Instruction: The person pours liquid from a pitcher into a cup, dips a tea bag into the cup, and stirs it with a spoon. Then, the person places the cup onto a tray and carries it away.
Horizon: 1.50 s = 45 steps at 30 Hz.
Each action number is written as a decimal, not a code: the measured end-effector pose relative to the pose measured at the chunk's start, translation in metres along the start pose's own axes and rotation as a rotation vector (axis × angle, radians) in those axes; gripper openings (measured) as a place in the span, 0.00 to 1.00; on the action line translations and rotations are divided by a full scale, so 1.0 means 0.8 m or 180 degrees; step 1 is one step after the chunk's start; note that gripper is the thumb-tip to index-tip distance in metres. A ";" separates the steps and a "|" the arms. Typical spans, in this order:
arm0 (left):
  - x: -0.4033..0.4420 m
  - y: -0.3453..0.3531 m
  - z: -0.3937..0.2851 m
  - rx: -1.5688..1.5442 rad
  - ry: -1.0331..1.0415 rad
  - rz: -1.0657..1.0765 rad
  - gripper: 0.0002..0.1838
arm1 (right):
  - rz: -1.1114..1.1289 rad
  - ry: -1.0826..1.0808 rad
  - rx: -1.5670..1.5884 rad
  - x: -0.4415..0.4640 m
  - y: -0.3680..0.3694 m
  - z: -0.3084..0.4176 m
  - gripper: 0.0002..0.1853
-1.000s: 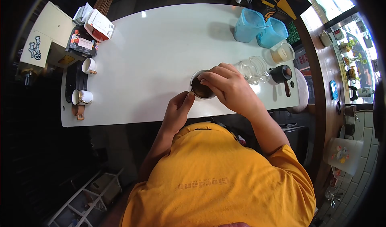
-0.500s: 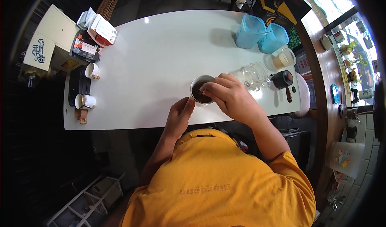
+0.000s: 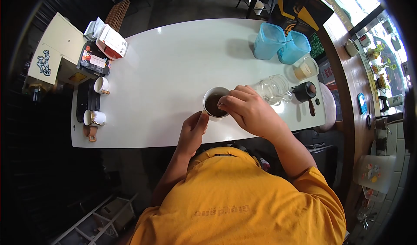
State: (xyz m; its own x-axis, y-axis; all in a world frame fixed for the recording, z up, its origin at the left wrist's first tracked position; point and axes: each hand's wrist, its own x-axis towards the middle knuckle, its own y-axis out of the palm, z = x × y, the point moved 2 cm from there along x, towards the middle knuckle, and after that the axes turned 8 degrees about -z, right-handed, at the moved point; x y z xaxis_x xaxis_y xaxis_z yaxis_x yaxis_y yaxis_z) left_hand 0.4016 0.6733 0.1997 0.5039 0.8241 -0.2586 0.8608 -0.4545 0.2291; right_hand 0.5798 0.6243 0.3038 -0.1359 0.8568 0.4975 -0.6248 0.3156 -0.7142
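Note:
A white mug with dark brown liquid in it stands near the front edge of the white table. My left hand is closed at the mug's near-left side, with thumb and fingers pinched there, apparently on its handle. Over the mug's right rim reaches my right hand, its fingertips pinched together above the liquid. Whatever those fingers hold is hidden beneath them. Just beyond my right hand is a clear glass jar or jug with a handle.
Two blue containers stand at the back right, near a lidded tub and a dark pot with a wooden handle. Along the left edge are white cups, a brown cup and a cream machine.
The scene sits slightly lower in the view, as my head has tilted. My right hand stays over the mug with its fingertips slightly shifted; my left hand keeps its hold.

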 end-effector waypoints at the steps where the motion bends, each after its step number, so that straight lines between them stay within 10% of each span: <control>1: 0.001 0.000 0.001 -0.0001 0.0001 0.0004 0.22 | 0.0005 0.0005 -0.0123 0.000 -0.001 -0.001 0.07; 45: 0.021 0.048 -0.003 -0.0320 -0.0215 0.0535 0.19 | -0.2331 -0.0176 -0.0714 -0.126 -0.030 0.010 0.08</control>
State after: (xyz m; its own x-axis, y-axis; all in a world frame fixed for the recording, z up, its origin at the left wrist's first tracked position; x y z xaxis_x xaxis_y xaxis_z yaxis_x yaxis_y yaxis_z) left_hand 0.4429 0.6705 0.2061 0.6465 0.7134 -0.2703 0.7544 -0.5449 0.3659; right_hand 0.6021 0.5268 0.2746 0.2107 0.3774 0.9018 -0.4000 0.8750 -0.2727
